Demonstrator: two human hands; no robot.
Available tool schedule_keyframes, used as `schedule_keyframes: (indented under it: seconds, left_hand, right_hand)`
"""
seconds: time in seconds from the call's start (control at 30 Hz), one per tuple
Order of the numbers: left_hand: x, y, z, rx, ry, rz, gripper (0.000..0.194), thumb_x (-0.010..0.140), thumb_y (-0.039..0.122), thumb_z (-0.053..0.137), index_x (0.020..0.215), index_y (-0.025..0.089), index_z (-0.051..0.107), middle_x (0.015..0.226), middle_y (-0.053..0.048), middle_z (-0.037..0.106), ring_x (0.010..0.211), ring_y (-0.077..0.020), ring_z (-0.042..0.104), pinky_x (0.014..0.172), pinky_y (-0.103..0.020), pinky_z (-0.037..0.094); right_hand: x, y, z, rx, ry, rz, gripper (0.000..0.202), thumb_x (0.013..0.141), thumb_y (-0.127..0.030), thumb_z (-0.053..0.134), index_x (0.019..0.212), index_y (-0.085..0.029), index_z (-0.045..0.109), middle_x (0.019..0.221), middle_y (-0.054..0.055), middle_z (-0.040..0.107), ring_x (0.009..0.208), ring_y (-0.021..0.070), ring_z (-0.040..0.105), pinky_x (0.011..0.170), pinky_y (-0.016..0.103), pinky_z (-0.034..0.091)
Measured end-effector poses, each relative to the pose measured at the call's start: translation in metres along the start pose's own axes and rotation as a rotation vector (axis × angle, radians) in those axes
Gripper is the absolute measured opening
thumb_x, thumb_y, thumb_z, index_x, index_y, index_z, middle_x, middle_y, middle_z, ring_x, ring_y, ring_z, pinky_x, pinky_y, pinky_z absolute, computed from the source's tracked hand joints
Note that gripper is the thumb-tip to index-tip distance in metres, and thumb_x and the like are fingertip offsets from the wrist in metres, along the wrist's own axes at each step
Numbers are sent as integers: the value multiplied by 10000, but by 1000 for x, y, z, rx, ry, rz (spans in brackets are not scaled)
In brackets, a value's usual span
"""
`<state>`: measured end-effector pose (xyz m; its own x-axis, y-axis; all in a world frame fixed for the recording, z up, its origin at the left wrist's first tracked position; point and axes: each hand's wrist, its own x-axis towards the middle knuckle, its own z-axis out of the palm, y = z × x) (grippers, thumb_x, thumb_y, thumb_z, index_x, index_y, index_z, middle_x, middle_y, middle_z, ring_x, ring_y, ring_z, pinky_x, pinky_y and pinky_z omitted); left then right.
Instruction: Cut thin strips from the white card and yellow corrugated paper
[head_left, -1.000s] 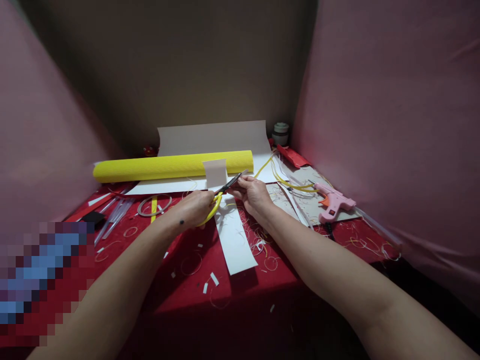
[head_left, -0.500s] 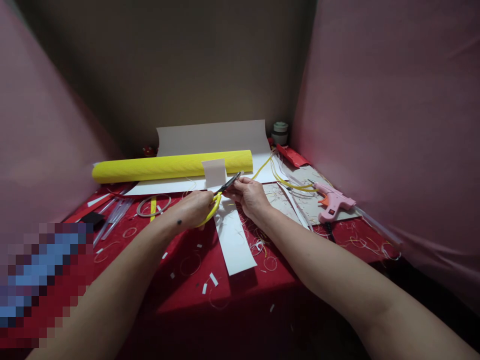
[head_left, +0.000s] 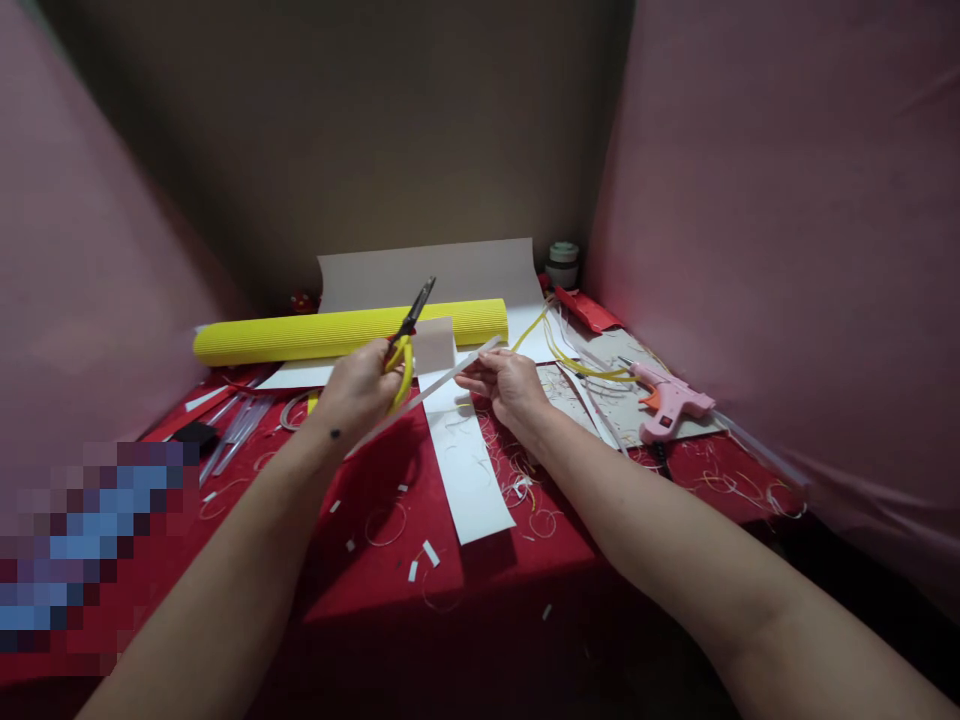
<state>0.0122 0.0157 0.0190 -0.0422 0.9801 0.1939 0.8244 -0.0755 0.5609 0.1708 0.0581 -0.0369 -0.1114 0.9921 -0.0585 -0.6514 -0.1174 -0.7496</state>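
Observation:
My left hand (head_left: 358,388) grips yellow-handled scissors (head_left: 411,325), their dark blades pointing up and away over the yellow corrugated roll (head_left: 300,337). In my right hand (head_left: 510,382), thumb and fingers pinch one end of a thin white strip (head_left: 442,380). The strip slants down to the left and passes behind my left hand. Below my hands lies a long white paper piece (head_left: 472,480) on the red cloth, with thin thread scraps on it. A small white card (head_left: 433,345) stands in front of the roll.
A pink glue gun (head_left: 675,402) lies at the right on a grey board (head_left: 622,350). Clear sticks (head_left: 240,435) lie at the left. Large white paper (head_left: 427,270) leans at the back beside a lidded jar (head_left: 562,262). Thread scraps litter the red cloth (head_left: 390,580).
The scissors have moved up and left, away from my right hand, and now point upward. The white strip has come into view, stretched between my hands. My right hand has barely moved.

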Motion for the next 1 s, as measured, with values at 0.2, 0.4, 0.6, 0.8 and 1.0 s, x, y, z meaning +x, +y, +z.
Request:
schedule_keyframes:
  seconds: [0.2,0.4,0.6,0.8,1.0]
  left_hand:
    - [-1,-14,-12,-290,-205,-173,184,603,296,615,735,172,582,542,19,509,435,-69,362,429,-235,277]
    - [4,-31,-3,-310,-297,-153,175,567,254,635,724,190,590,536,23,516,445,-71,394,432,-233,296]
    - [2,-21,7,-388,-228,-89,207,561,245,644,741,164,583,646,1,563,523,-77,458,493,-224,360]
    - [2,-15,6,-386,-194,-78,205,550,209,639,740,151,588,654,8,574,539,-78,463,510,-220,354]
    - [6,-33,-5,-322,-148,-105,183,541,221,656,707,170,598,629,18,575,554,-92,488,530,-229,361]
  right_hand:
    - [8,-8,-3,16,71,-20,143,739,-56,465,630,-144,493,480,7,568,482,129,594,532,288,542]
    - [11,-15,-6,43,105,-65,145,751,-48,455,655,-150,488,514,3,583,495,122,596,551,286,549]
    - [-4,-5,1,-108,-120,32,49,730,-107,574,699,-119,538,562,36,610,515,146,617,543,281,553]
    - [-6,0,1,-179,-178,69,92,771,-71,510,688,-94,539,563,81,632,510,160,633,511,260,545]
    - [2,-12,-2,-120,-26,25,122,789,-70,470,684,-116,512,527,55,610,484,152,621,513,272,538]
